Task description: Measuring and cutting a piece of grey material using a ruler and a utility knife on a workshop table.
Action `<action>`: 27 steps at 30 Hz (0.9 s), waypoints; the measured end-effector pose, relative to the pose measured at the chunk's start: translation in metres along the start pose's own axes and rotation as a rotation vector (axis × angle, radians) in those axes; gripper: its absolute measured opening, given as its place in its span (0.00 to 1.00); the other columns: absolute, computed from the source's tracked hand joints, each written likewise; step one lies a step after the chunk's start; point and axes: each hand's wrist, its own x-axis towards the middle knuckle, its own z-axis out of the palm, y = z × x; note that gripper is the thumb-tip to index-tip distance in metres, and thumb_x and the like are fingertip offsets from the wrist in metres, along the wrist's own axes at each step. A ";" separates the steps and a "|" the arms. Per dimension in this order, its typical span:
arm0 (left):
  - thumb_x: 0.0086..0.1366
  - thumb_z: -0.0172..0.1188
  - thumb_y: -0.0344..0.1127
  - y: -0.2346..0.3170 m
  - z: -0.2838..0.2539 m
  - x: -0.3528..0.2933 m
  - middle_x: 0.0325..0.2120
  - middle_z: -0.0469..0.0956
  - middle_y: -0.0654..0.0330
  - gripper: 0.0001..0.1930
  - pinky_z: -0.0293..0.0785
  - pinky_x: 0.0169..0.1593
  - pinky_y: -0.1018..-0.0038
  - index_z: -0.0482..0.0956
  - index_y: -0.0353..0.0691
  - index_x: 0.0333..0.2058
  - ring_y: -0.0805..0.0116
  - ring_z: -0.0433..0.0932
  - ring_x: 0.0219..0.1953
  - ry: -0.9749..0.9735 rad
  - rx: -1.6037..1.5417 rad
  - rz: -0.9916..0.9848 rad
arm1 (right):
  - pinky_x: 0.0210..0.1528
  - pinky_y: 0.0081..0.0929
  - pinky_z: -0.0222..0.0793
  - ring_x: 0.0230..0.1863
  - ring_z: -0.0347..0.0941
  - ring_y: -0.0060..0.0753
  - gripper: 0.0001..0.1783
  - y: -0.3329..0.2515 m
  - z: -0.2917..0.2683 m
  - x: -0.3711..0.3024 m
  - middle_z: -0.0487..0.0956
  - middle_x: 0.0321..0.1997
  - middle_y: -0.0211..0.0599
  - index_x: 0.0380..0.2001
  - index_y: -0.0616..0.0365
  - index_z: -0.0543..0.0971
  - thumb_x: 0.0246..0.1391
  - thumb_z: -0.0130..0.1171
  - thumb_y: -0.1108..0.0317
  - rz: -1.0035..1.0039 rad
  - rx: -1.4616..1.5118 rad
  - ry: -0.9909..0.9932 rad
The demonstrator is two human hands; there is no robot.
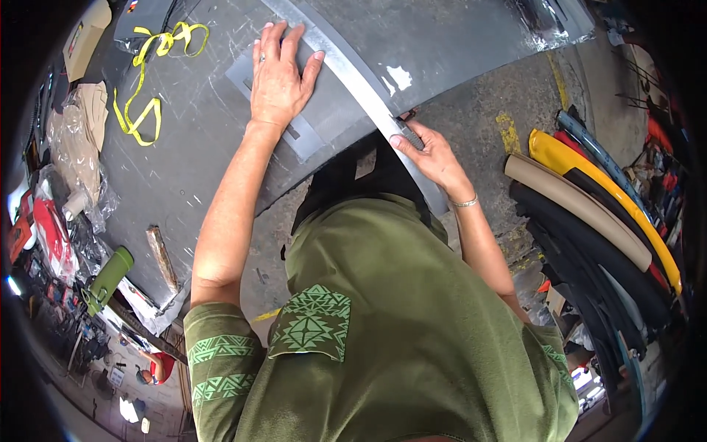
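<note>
My left hand (280,85) lies flat with its fingers spread, on a grey sheet and against the edge of a long metal straightedge (357,88). The straightedge crosses the dark sheet material (456,51) and juts past the table's near edge toward my body. At that edge my right hand (436,156) is closed around a dark grey utility knife (412,138), held along the straightedge. Its blade is too small to make out. Under my left forearm is a lighter grey flat piece (313,144) with slots in it.
A tangled yellow tape (157,114) lies on the dark tabletop (191,184) at left. Plastic-wrapped goods (74,140), a green roll (112,272) and a wooden strip (162,258) line the left side. Yellow (589,177), beige (574,202) and black rolls stand at right. A person in red (158,366) is far off, lower left.
</note>
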 end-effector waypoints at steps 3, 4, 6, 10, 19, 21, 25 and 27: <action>0.70 0.61 0.53 -0.001 0.000 0.001 0.66 0.63 0.45 0.32 0.53 0.73 0.46 0.68 0.39 0.64 0.42 0.58 0.72 -0.063 0.067 0.023 | 0.50 0.31 0.73 0.43 0.76 0.25 0.25 0.004 0.002 0.006 0.84 0.40 0.37 0.50 0.61 0.81 0.64 0.65 0.50 0.011 0.010 0.033; 0.70 0.61 0.54 -0.001 -0.001 0.001 0.66 0.63 0.45 0.32 0.53 0.73 0.46 0.69 0.39 0.63 0.42 0.58 0.72 -0.070 0.074 0.030 | 0.50 0.31 0.73 0.43 0.76 0.25 0.25 0.005 0.004 0.008 0.84 0.40 0.37 0.50 0.61 0.81 0.64 0.65 0.50 0.015 0.012 0.032; 0.69 0.62 0.55 -0.002 -0.001 0.001 0.66 0.63 0.45 0.32 0.54 0.73 0.45 0.70 0.39 0.63 0.42 0.58 0.72 -0.081 0.079 0.037 | 0.46 0.36 0.76 0.41 0.82 0.35 0.26 0.002 0.010 0.011 0.86 0.37 0.47 0.50 0.62 0.82 0.62 0.66 0.49 -0.021 0.051 0.125; 0.67 0.61 0.60 0.000 -0.001 0.001 0.65 0.65 0.46 0.36 0.54 0.73 0.45 0.69 0.39 0.63 0.43 0.59 0.72 -0.056 0.107 0.053 | 0.42 0.21 0.70 0.37 0.72 0.15 0.19 -0.001 0.020 0.013 0.81 0.31 0.25 0.42 0.60 0.83 0.63 0.68 0.54 0.071 0.205 0.170; 0.65 0.63 0.61 0.000 -0.001 0.000 0.67 0.64 0.48 0.39 0.50 0.74 0.48 0.68 0.41 0.66 0.47 0.57 0.73 -0.064 0.150 0.024 | 0.34 0.18 0.61 0.30 0.63 0.13 0.17 -0.017 0.020 0.012 0.72 0.26 0.17 0.31 0.58 0.82 0.58 0.73 0.55 0.082 0.400 0.240; 0.64 0.64 0.63 0.002 -0.002 0.001 0.67 0.64 0.48 0.40 0.50 0.74 0.48 0.68 0.41 0.66 0.46 0.57 0.73 -0.063 0.130 0.024 | 0.34 0.19 0.60 0.30 0.62 0.14 0.18 -0.023 0.019 0.013 0.72 0.26 0.16 0.32 0.58 0.82 0.58 0.72 0.53 0.081 0.437 0.231; 0.61 0.66 0.66 0.004 -0.004 0.003 0.68 0.64 0.48 0.43 0.49 0.75 0.48 0.68 0.42 0.66 0.45 0.57 0.73 -0.076 0.121 0.023 | 0.35 0.20 0.63 0.30 0.65 0.14 0.19 -0.020 0.011 0.010 0.75 0.26 0.19 0.34 0.59 0.83 0.62 0.68 0.51 0.095 0.327 0.190; 0.60 0.65 0.67 0.001 -0.004 0.001 0.68 0.63 0.48 0.44 0.49 0.75 0.48 0.68 0.43 0.66 0.46 0.56 0.73 -0.084 0.131 0.014 | 0.37 0.20 0.66 0.32 0.68 0.15 0.19 -0.017 0.008 0.005 0.77 0.27 0.21 0.36 0.59 0.83 0.62 0.67 0.52 0.089 0.289 0.164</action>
